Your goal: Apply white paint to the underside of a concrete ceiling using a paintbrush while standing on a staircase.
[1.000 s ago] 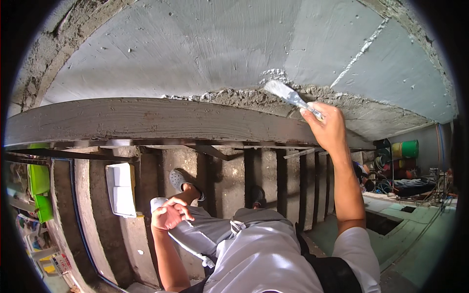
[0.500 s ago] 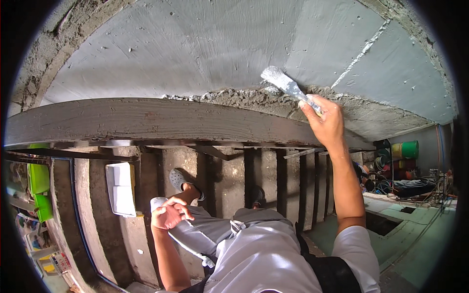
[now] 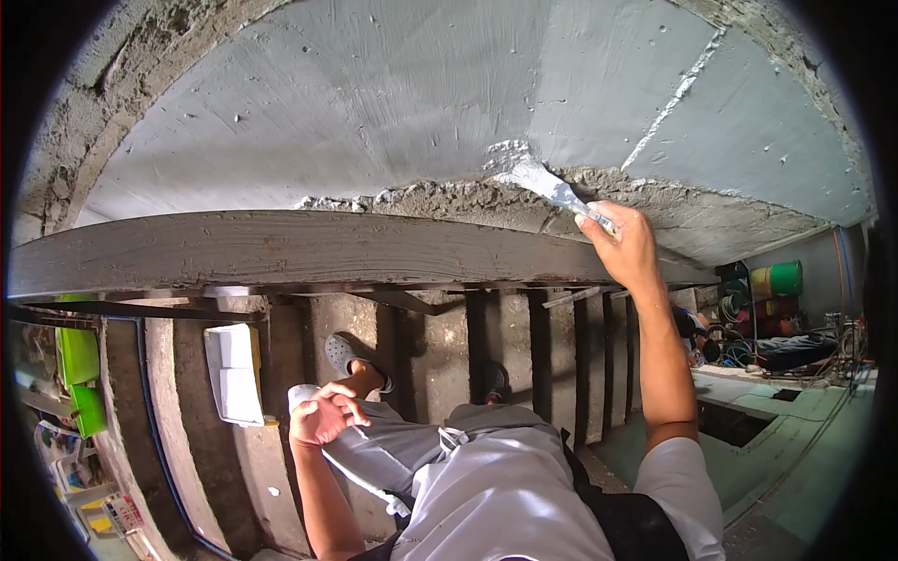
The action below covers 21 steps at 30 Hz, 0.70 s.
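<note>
My right hand (image 3: 622,243) is closed around the handle of a putty knife (image 3: 561,194). White paste coats its blade, which lies against the grey wall (image 3: 402,103) at the top of a rough, broken strip of concrete (image 3: 449,197). A fresh white smear of paste (image 3: 510,150) sits on the wall just beyond the blade tip. Low on the left, my left hand (image 3: 327,416) hangs by my knee with loosely bent fingers, and nothing shows in it.
A dark beam-like rail (image 3: 281,248) runs between me and the wall. Concrete steps (image 3: 440,346) lie below, with a white plastic tray (image 3: 236,374) on one at left. Green bins (image 3: 79,365) stand farther left; cluttered cables and drums (image 3: 781,279) are at the right.
The putty knife in my right hand has moved slightly down along the wall. A white smear now shows beyond its blade. My left hand stays by my knee.
</note>
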{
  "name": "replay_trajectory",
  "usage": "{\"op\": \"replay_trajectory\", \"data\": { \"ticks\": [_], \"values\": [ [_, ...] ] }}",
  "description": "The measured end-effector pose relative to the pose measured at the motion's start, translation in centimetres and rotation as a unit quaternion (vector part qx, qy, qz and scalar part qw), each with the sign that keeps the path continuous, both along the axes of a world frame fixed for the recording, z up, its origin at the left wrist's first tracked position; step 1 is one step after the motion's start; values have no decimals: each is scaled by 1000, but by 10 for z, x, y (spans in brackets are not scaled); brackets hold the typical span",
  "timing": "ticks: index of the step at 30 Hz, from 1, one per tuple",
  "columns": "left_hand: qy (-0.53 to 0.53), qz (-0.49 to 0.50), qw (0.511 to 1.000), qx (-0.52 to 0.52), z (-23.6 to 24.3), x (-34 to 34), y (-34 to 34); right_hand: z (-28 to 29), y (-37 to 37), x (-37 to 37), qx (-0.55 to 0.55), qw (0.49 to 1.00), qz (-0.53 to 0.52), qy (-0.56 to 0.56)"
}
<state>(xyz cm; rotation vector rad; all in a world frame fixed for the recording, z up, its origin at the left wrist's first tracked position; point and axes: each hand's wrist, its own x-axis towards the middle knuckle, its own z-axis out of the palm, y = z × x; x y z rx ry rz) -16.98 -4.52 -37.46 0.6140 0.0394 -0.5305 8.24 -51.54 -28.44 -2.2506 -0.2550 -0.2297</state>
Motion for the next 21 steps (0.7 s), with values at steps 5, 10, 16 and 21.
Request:
{"op": "replay_trajectory", "data": {
  "ticks": [5, 10, 16, 21],
  "values": [
    [12, -1, 1000, -3, -2, 0, 4, 20, 12, -6, 183, 981, 30, -50],
    [8, 8, 1000, 7, -2, 0, 4, 8, 12, -10, -12, 999, 7, -46],
    [7, 29, 1000, 11, 0, 0, 2, 48, 9, -19, 72, 994, 1, -77],
    [-15, 20, 999, 40, 10, 12, -6, 107, 34, -18, 239, 956, -5, -168]
  ]
}}
